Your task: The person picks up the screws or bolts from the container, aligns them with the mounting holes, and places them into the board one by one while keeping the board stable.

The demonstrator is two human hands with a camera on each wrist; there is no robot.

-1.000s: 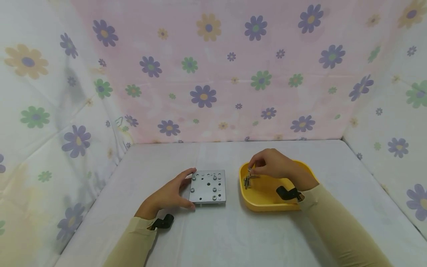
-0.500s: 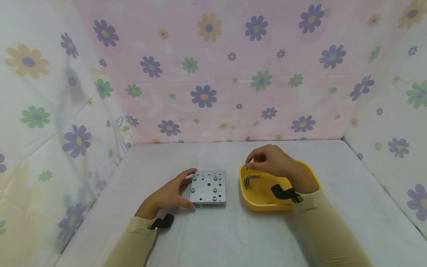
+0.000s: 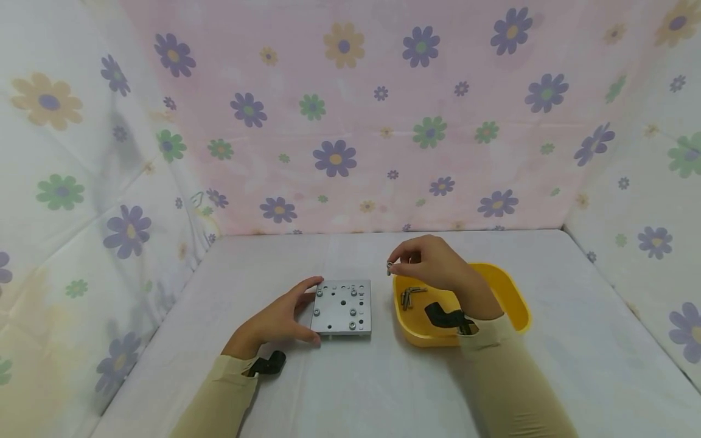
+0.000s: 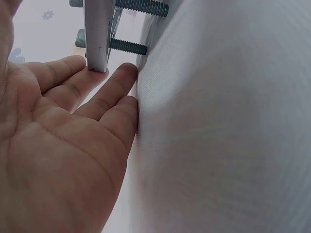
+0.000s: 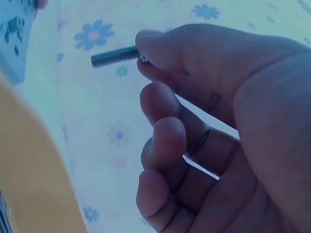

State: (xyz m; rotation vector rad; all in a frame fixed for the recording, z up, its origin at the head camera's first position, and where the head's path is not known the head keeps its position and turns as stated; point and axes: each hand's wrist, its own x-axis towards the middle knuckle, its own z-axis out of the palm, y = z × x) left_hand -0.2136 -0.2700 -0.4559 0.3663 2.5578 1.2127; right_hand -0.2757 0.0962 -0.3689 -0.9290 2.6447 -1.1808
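Note:
A square silver metal plate [image 3: 334, 313] lies on the white table, with several socket head screws standing in its holes. Threaded screw shanks [image 4: 129, 46] stick out from its underside. My left hand [image 3: 274, 319] holds the plate by its left side, thumb at the near corner and fingers at the far one. Between thumb and index finger, my right hand [image 3: 432, 264] pinches a socket head screw [image 5: 114, 57] above the left rim of a yellow tray [image 3: 421, 342]. The screw's head is mostly hidden by the fingertips, its threaded end projecting.
More loose screws [image 3: 406, 298] lie in the left part of the tray, which sits right of the plate. Flower-printed cloth [image 3: 350, 121] encloses the table at the back and on both sides.
My right hand has lifted the screw from inside the tray and carried it left, past the rim toward the plate. My left hand and the plate have stayed in place.

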